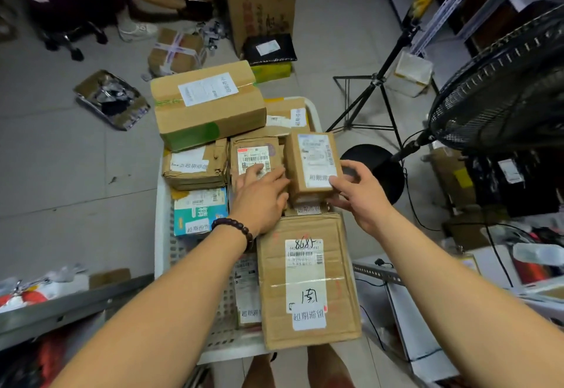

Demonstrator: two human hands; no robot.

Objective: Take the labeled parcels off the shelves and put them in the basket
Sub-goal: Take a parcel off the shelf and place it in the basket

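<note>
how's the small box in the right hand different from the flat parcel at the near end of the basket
The small box is compact and blocky; the flat parcel is broader and thin. The right hand grips the small box; the flat parcel lies unheld. The flat parcel bears handwriting; the small box shows only print. Both are brown cardboard with white labels.

Brown parcels [308,281], white labels; teal-white box [200,212]; white basket [161,235]; black fan [500,88].
</note>
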